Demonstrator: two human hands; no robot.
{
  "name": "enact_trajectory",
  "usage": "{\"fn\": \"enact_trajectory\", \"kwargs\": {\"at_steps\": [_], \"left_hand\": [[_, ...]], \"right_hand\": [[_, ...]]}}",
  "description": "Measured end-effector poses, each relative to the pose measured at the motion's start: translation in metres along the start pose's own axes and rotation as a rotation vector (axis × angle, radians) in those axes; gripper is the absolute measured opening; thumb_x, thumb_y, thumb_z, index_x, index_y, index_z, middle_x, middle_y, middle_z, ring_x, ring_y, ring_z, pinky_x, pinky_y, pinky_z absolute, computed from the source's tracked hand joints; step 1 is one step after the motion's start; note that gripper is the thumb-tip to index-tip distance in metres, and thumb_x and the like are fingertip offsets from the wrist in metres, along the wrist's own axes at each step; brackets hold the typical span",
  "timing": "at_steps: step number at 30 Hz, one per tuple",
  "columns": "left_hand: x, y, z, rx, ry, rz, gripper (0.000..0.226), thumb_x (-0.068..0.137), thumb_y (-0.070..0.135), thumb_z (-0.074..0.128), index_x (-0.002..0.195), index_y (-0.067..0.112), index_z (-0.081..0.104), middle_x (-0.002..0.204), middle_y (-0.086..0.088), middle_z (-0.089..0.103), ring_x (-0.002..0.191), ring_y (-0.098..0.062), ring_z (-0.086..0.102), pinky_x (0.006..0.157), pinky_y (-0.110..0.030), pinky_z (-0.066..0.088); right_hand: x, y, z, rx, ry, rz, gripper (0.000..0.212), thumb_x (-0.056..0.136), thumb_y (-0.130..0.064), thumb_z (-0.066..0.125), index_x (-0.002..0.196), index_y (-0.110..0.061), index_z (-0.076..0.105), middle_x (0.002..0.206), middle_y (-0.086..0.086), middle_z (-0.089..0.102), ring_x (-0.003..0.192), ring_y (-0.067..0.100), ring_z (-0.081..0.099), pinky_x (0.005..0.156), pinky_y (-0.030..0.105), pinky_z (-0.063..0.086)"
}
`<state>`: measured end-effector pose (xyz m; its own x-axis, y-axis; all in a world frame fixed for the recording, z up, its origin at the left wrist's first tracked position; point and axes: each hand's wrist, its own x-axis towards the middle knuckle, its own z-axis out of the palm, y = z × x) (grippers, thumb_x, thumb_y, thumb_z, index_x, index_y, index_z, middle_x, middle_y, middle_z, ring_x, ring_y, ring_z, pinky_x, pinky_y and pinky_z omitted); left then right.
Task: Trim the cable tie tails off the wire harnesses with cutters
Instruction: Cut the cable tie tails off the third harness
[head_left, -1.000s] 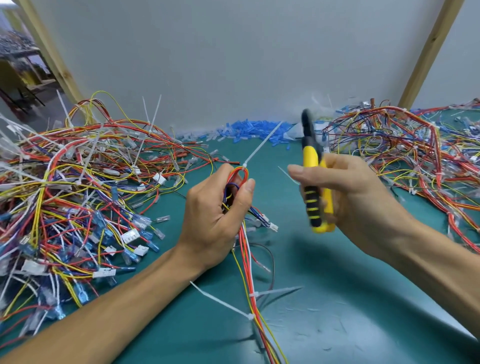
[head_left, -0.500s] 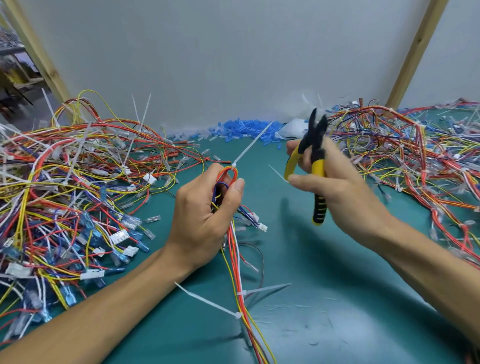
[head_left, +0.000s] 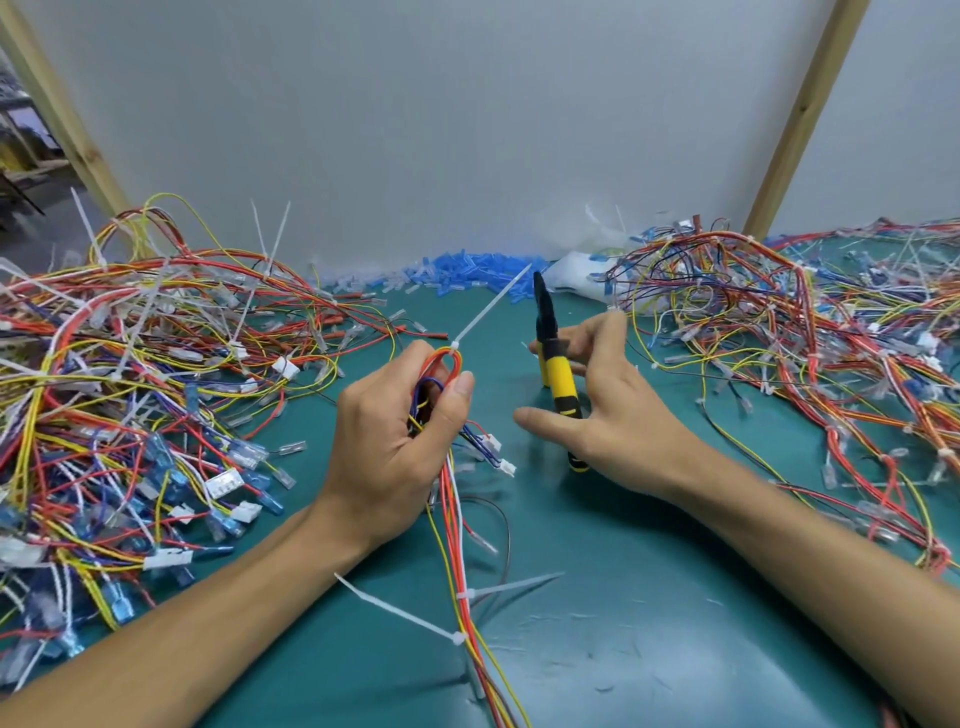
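Observation:
My left hand (head_left: 395, 431) grips a wire harness (head_left: 457, 525) of red, yellow, white and blue wires, with its looped end (head_left: 441, 358) sticking up above the fist. A white cable tie tail (head_left: 491, 306) rises from the loop toward the upper right. My right hand (head_left: 623, 415) holds yellow-and-black cutters (head_left: 561, 379) upright. The fingers curl over the handles and the thumb is stretched out to the left. The black jaws point up just right of the tail and do not touch it. Two more tie tails (head_left: 395, 608) (head_left: 514, 584) stick out lower on the harness.
A big tangle of harnesses (head_left: 130, 389) with long tie tails lies on the left of the green mat (head_left: 649, 597), and another pile (head_left: 779, 338) lies on the right. Blue sleeves (head_left: 467, 265) and a white bag (head_left: 576, 275) lie by the back wall. Small clippings litter the mat near me.
My right hand has brought the cutters left and down, close to the tie tail, and my thumb has come off the handle. My left hand has kept its grip and place.

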<state>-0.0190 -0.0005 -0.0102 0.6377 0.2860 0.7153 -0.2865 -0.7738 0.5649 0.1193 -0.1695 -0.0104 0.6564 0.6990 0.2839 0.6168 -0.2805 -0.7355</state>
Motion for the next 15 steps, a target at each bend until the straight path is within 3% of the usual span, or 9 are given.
{"fn": "enact_trajectory", "kwargs": {"at_steps": [3,5,7,9,11,13,15], "left_hand": [[0.0,-0.001,0.0,0.004,0.005,-0.001,0.036,0.102,0.029,0.055,0.075,0.007,0.046,0.065,-0.002,0.039,0.062,-0.017,0.037,0.06,-0.022,0.031],[-0.001,-0.003,0.0,0.007,0.016,0.005,0.036,0.102,0.029,0.055,0.075,0.007,0.046,0.065,0.001,0.039,0.062,-0.014,0.037,0.06,-0.019,0.03],[-0.001,-0.003,0.0,0.004,0.024,0.007,0.037,0.102,0.03,0.056,0.075,0.007,0.047,0.065,0.003,0.039,0.061,-0.013,0.038,0.061,-0.018,0.031],[0.0,-0.002,-0.001,0.002,0.027,0.003,0.037,0.102,0.03,0.056,0.074,0.007,0.047,0.065,0.004,0.038,0.061,-0.012,0.038,0.061,-0.019,0.031],[0.0,-0.002,-0.002,0.006,0.027,-0.003,0.038,0.101,0.031,0.056,0.074,0.006,0.047,0.065,0.005,0.038,0.061,-0.012,0.037,0.061,-0.018,0.03],[0.0,-0.002,-0.002,0.0,0.029,-0.006,0.039,0.101,0.031,0.055,0.073,0.006,0.047,0.064,0.003,0.038,0.061,-0.012,0.037,0.061,-0.019,0.03],[0.0,-0.002,-0.002,-0.01,0.033,-0.003,0.039,0.102,0.031,0.055,0.073,0.006,0.046,0.064,0.002,0.038,0.061,-0.013,0.037,0.06,-0.02,0.031]], "right_hand": [[-0.001,0.0,0.003,0.0,0.067,-0.03,0.06,0.088,-0.064,0.07,0.114,-0.033,0.025,0.12,-0.005,0.046,0.117,0.007,0.052,0.093,0.028,0.043],[-0.004,-0.002,0.003,0.051,0.107,-0.07,0.047,0.094,-0.064,0.058,0.119,-0.038,0.028,0.117,-0.008,0.05,0.113,0.006,0.052,0.09,0.021,0.039],[-0.004,-0.006,0.001,0.053,0.212,-0.135,0.037,0.098,-0.059,0.049,0.124,-0.035,0.037,0.104,-0.01,0.056,0.097,0.008,0.056,0.081,0.019,0.039],[-0.002,-0.012,-0.003,0.11,0.296,-0.121,0.032,0.101,-0.053,0.046,0.123,-0.03,0.048,0.09,-0.009,0.057,0.082,0.014,0.056,0.076,0.025,0.044],[0.0,-0.02,-0.008,0.298,0.312,-0.026,0.023,0.106,-0.042,0.052,0.113,-0.021,0.058,0.077,-0.001,0.055,0.068,0.025,0.051,0.064,0.041,0.047],[0.003,-0.023,-0.011,0.561,0.324,0.097,0.025,0.105,-0.027,0.061,0.107,-0.002,0.063,0.071,0.008,0.052,0.063,0.026,0.046,0.052,0.04,0.043],[0.005,-0.027,-0.013,0.896,0.324,0.238,0.037,0.095,-0.027,0.071,0.112,0.005,0.066,0.073,0.01,0.054,0.064,0.023,0.049,0.05,0.033,0.043]]}}
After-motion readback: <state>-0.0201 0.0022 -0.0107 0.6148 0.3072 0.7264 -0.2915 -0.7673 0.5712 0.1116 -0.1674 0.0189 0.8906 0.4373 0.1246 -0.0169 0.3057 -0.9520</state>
